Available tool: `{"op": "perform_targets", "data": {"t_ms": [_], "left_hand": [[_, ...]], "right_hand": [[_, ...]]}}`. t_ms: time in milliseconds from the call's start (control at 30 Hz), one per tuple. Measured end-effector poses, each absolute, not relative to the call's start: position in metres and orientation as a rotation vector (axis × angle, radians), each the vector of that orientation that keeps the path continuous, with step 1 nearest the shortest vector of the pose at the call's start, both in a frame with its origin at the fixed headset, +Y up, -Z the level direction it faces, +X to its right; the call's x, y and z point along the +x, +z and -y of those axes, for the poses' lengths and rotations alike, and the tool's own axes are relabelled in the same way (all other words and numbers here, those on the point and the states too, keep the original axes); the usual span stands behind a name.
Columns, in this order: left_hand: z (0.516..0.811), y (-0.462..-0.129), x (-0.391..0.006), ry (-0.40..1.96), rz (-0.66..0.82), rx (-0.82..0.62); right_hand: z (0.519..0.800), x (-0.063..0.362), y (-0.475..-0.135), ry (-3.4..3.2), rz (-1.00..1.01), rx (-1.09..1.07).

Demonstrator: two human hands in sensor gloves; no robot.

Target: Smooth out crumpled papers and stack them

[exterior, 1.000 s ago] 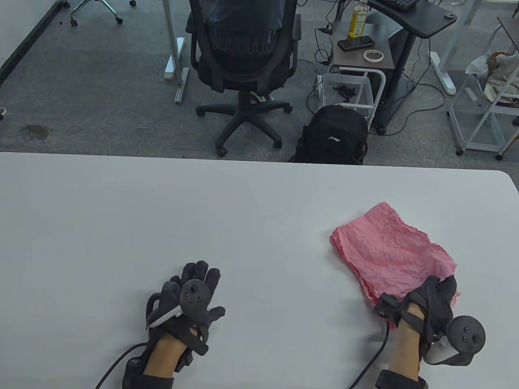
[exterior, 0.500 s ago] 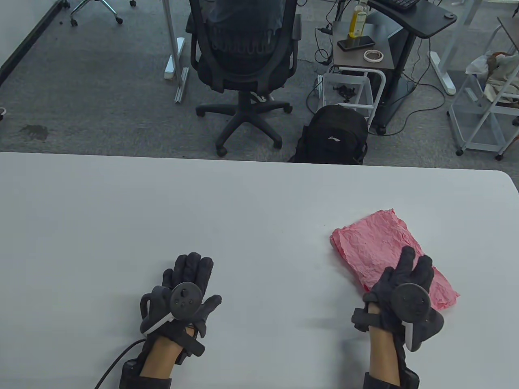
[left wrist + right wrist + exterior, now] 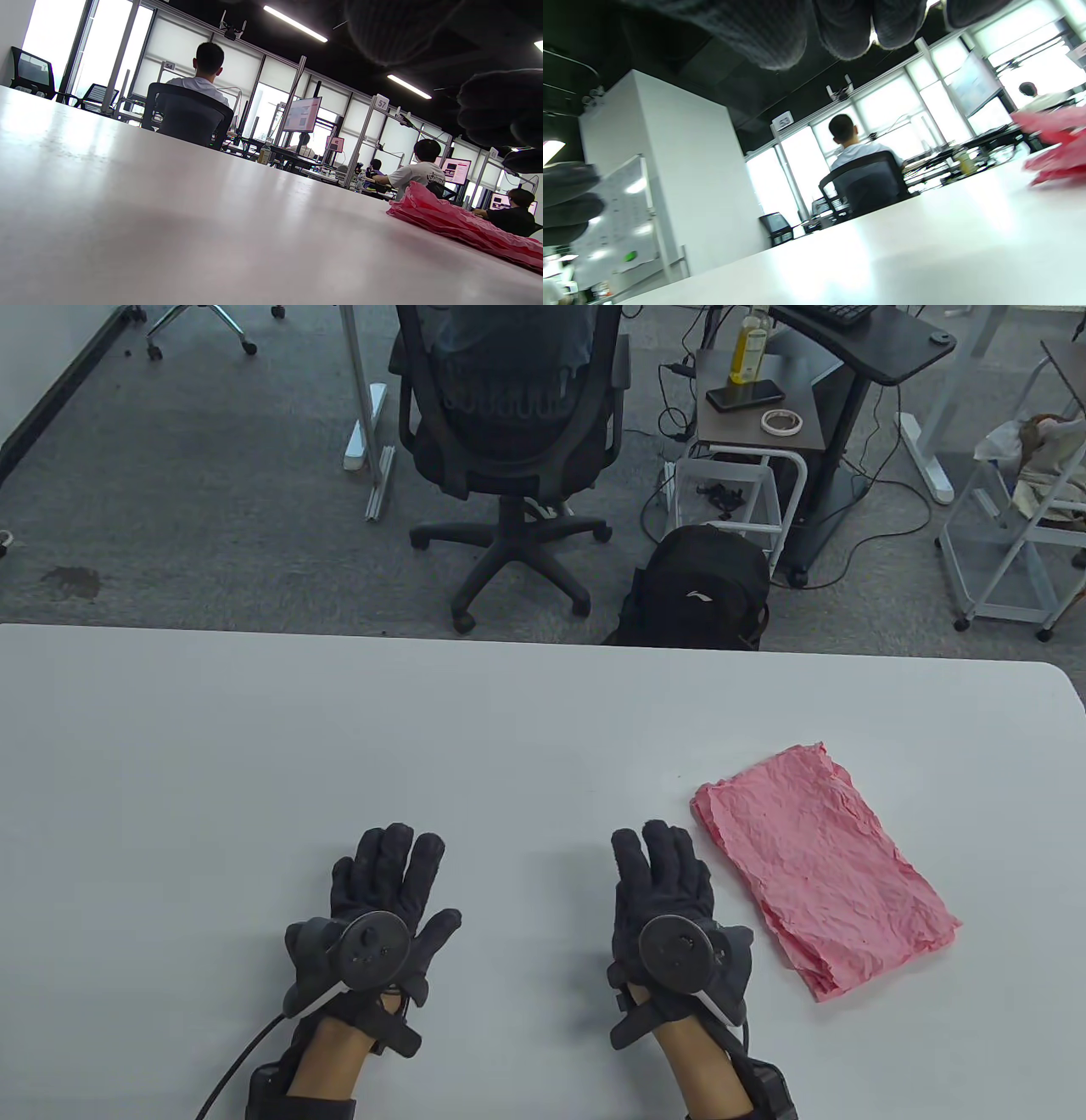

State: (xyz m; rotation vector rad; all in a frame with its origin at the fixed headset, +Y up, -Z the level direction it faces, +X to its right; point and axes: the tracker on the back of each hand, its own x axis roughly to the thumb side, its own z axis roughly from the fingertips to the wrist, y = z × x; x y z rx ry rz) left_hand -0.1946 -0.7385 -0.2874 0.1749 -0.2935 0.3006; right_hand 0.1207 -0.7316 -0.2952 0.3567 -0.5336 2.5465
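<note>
A stack of flattened, wrinkled pink papers (image 3: 821, 864) lies on the white table (image 3: 339, 729) at the right. It also shows as a low pink pile in the left wrist view (image 3: 462, 224) and at the right edge of the right wrist view (image 3: 1058, 140). My left hand (image 3: 386, 882) lies palm down with its fingers spread, at the table's front middle, and holds nothing. My right hand (image 3: 662, 874) lies palm down and open just left of the pink stack, apart from it and holding nothing.
A black office chair (image 3: 509, 415) and a black backpack (image 3: 700, 589) stand on the floor beyond the table's far edge. A small side table (image 3: 759, 415) with a bottle and a phone is farther back. Glove cables trail off the front edge.
My right hand let go of the pink stack's near corner, pressed briefly on top, then moved left off it onto the bare table. The stack now lies flat. My left hand shifted slightly.
</note>
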Motion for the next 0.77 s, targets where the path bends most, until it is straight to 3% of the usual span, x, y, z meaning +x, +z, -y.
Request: {"op": "perform_targets", "data": {"t_ms": [333,767], "left_hand": [[0.737,-0.287,-0.196,0.435,0.352,0.183],[0.739,-0.287,-0.198,0.464,0.351,0.164]], "right_hand": [[0.745,0.118,-0.303,2.379,0.395,0.485],[0.750,0.126,-0.306,2.276,0.329,0.479]]}}
